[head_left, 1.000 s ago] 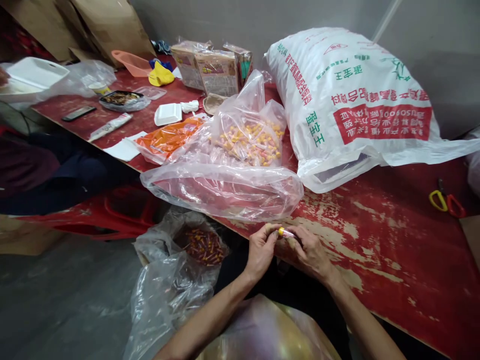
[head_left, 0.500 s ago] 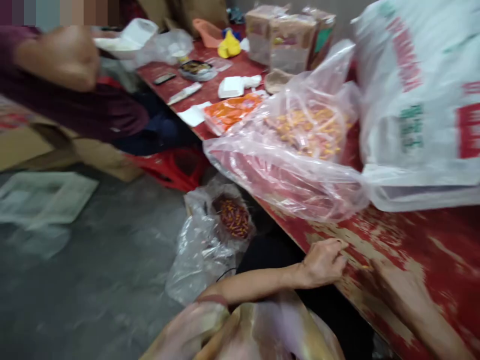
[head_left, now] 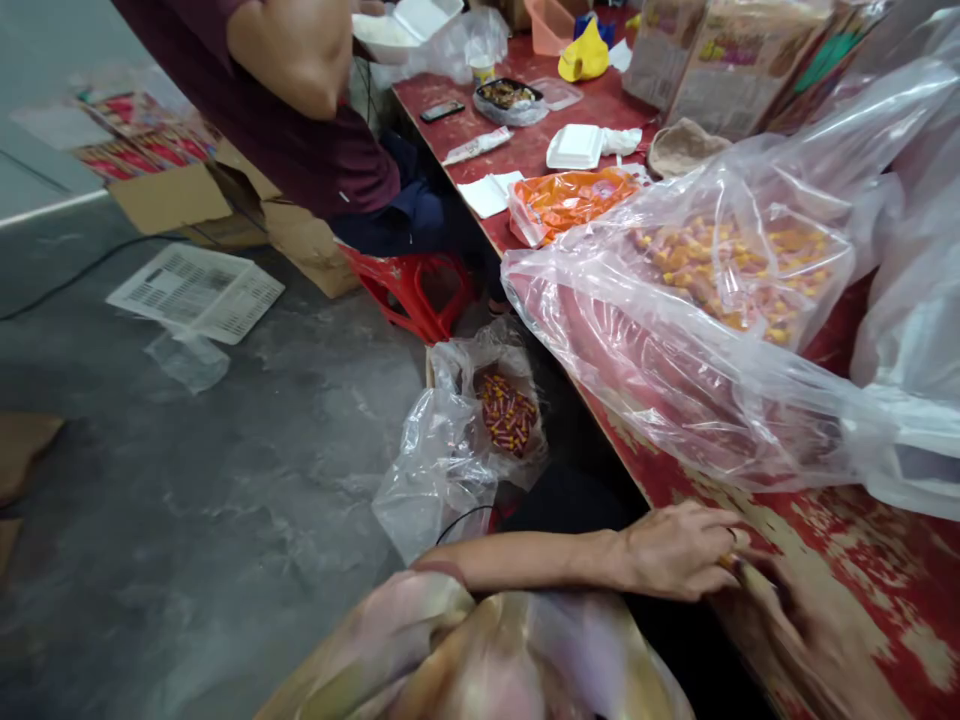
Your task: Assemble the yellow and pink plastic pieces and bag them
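My left hand (head_left: 679,552) is over the worn edge of the red table, its fingers bent inward and closed around a small yellow-and-dark-red piece (head_left: 727,563). Right up against it, my right hand (head_left: 817,625) is smeared by motion, so its grip does not show clearly. Beyond both hands a large clear plastic bag (head_left: 675,370) lies on the table, with many small yellow-and-pinkish pieces (head_left: 739,265) inside. On the floor to the left, a plastic-lined container (head_left: 457,440) holds a heap of small dark red pieces with yellow ends (head_left: 508,412).
A person in a maroon shirt (head_left: 330,150) sits on a red stool (head_left: 420,290) at the far left. An orange bag (head_left: 570,195), white foam box (head_left: 574,147), food tray (head_left: 510,95) and phone (head_left: 442,111) lie along the red table (head_left: 892,590). A white crate (head_left: 199,290) rests on the floor.
The view has swung left, so the seated person and floor show more. My hands, apart on the table before, are now together, with a small piece between them.
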Tool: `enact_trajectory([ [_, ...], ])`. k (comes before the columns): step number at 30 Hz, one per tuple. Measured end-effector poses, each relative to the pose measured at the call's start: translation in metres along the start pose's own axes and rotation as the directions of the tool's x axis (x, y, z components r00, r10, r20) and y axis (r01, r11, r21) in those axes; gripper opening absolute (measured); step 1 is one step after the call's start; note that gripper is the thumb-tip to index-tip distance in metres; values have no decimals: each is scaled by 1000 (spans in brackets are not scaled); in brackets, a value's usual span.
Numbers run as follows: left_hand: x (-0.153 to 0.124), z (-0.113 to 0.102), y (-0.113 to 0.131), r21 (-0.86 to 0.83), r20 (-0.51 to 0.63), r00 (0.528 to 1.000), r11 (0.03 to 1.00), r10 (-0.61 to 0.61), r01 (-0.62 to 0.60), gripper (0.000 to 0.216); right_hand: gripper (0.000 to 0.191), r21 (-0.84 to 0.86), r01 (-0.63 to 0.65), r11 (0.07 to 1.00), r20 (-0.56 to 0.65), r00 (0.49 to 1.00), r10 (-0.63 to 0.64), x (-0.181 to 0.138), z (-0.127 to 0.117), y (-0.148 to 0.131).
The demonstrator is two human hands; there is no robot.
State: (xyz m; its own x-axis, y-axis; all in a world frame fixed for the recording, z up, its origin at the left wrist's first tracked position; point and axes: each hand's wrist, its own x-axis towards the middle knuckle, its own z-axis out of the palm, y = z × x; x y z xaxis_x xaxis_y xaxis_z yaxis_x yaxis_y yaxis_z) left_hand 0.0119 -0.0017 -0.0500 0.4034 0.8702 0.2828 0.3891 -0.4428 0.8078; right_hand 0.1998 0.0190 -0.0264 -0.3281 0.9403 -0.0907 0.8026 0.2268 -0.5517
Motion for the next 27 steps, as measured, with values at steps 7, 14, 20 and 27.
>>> enact_trajectory([
  [7, -71, -84, -21, -89, -293, 891, 938, -346, 335, 26, 33, 541, 45, 840, 103, 987, -119, 30, 68, -99],
  [14, -135, -133, -92, 200, -770, 543, 682, -334, 703, 36, 30, 54, 473, 879, -397, 818, -416, 85, 70, -89],
  [20, -36, -175, -94, 683, -662, 734, 524, 151, 508, 57, 38, -342, 402, 849, -584, 616, -528, 139, 53, -53],
  [27, 136, -228, -123, 797, -401, 891, 561, 214, 224, 38, 68, -616, 275, 738, -537, 539, -649, 155, 41, -54],
])
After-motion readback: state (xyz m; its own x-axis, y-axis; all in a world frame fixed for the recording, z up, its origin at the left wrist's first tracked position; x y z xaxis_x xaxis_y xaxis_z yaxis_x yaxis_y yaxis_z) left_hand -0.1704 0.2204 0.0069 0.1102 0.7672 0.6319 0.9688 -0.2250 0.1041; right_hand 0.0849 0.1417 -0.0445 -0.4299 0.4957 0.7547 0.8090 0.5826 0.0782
